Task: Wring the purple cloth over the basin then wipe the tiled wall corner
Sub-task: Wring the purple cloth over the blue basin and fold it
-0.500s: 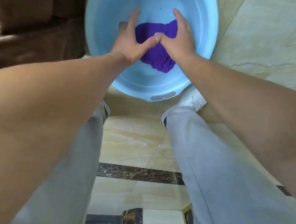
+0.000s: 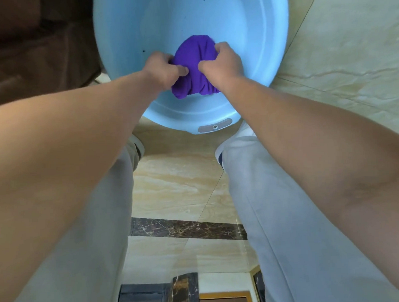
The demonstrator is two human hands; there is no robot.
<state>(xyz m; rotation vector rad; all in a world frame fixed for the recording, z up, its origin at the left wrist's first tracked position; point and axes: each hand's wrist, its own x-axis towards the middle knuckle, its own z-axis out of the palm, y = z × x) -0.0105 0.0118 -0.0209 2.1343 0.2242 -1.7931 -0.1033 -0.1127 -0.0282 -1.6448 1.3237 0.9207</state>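
Purple cloth bunched up inside the blue basin, low near its bottom. Gripped on one side by the left hand, on the other by the right hand, fingers of both clenched into the fabric (thumbs nearly meeting in front). Basin on the beige tiled floor, between grey trouser legs.
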